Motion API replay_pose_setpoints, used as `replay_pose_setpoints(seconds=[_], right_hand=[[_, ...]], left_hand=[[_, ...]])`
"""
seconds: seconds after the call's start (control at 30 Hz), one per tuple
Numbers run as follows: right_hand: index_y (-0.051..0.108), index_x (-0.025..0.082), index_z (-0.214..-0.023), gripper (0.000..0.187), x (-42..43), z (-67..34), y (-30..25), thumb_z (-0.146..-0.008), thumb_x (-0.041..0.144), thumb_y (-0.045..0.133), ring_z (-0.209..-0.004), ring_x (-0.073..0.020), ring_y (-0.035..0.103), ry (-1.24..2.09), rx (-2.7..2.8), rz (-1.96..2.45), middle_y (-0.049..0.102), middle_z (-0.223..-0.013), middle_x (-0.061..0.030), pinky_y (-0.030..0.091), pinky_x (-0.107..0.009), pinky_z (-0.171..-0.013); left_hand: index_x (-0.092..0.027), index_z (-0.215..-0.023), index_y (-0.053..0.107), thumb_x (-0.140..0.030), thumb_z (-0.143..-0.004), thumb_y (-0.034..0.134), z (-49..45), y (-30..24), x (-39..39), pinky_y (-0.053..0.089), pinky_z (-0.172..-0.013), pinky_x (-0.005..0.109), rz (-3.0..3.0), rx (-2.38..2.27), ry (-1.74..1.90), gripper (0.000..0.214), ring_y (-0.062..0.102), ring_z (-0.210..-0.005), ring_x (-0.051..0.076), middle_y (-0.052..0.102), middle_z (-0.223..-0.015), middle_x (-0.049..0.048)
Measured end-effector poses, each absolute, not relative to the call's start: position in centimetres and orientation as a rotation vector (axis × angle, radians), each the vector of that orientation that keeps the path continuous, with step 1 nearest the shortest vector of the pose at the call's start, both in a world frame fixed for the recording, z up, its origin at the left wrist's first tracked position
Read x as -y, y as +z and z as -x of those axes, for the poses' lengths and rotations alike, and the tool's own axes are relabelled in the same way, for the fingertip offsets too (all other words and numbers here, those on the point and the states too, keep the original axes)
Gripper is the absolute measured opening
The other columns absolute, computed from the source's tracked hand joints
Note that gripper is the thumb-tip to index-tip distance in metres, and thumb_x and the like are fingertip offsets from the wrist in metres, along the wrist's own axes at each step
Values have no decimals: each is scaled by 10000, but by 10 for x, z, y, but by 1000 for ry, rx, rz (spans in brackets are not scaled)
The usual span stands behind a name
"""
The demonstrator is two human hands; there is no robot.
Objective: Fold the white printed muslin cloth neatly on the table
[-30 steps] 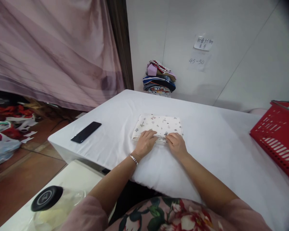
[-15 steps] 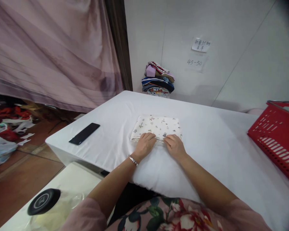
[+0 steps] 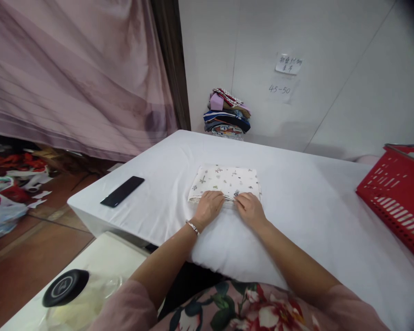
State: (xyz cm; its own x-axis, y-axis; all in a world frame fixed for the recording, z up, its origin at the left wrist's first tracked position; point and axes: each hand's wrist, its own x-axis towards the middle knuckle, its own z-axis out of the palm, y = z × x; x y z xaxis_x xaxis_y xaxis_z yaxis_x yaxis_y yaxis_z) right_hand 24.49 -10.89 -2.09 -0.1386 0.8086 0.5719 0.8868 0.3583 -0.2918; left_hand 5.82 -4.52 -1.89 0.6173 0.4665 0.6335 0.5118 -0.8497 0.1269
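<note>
A folded cream cloth [image 3: 226, 179] with small printed figures lies flat near the middle of the white table [image 3: 296, 202]. My left hand [image 3: 209, 207], with a bracelet at the wrist, rests on the cloth's near edge, its fingers curled down and gripping that edge. My right hand [image 3: 250, 208] sits close beside it on the same edge, fingers bent and pinching the fabric. The fingertips of the two hands almost touch.
A black phone [image 3: 122, 191] lies at the table's left corner. A red plastic basket [image 3: 396, 193] stands at the right edge. A pile of folded clothes [image 3: 227, 112] sits against the far wall. A black-lidded jar [image 3: 69, 294] stands on a low surface at lower left.
</note>
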Motion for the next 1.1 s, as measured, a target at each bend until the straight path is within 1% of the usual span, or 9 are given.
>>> replay_pose_setpoints(seconds=[0.17,0.27,0.37,0.47,0.57,0.73,0.9,1.1], right_hand=[[645,185,-903,189,108,-242,-19,-891,254,470,-812,-201,515,-194,1967,1511,613,-849,-66,385,-323,-717],[638,180,-879,207,108,-241,-18,-902,260,449,-813,-207,509,-215,1975,1520,603,-840,-67,379,-327,-716],[628,176,-853,239,109,-241,-18,-918,244,408,-797,-201,505,-224,1973,1515,597,-826,-69,376,-327,-707],[618,171,-837,242,109,-241,-18,-920,227,397,-779,-195,502,-229,1969,1513,598,-816,-71,375,-323,-702],[613,168,-851,222,110,-242,-18,-916,216,406,-799,-193,506,-222,1971,1497,603,-839,-72,375,-316,-716],[611,160,-876,228,110,-244,-21,-921,229,398,-814,-194,503,-227,1971,1467,605,-856,-77,376,-317,-725],[610,176,-867,249,110,-245,-23,-926,238,376,-783,-188,500,-216,1969,1463,603,-846,-68,378,-318,-711],[618,177,-888,252,110,-246,-23,-925,236,376,-792,-191,510,-214,1970,1470,606,-854,-72,383,-323,-708]], left_hand=[[-181,-896,603,-231,-905,425,-60,-18,46,442,-818,343,2777,896,-1087,185,577,-912,175,650,-961,42],[-183,-885,595,-240,-912,411,-60,-16,46,444,-815,343,2784,905,-1078,194,578,-921,177,648,-960,39],[-186,-884,586,-215,-902,419,-60,-17,47,447,-798,343,2788,903,-1062,170,583,-915,178,651,-941,38],[-186,-908,583,-180,-879,442,-58,-17,47,441,-806,352,2770,921,-1020,144,577,-939,187,648,-976,49],[-188,-910,589,-176,-865,461,-53,-18,47,425,-835,365,2731,961,-987,136,558,-988,195,634,-1037,63],[-191,-896,596,-205,-861,480,-35,-16,43,411,-835,375,2645,1077,-962,122,556,-953,196,636,-1017,57],[-198,-873,601,-222,-860,483,-22,-11,38,405,-843,392,2624,1118,-866,121,544,-968,214,621,-1060,63],[-194,-868,594,-154,-851,463,-14,-8,40,407,-857,387,2607,1115,-856,138,531,-1014,215,613,-1083,69]])
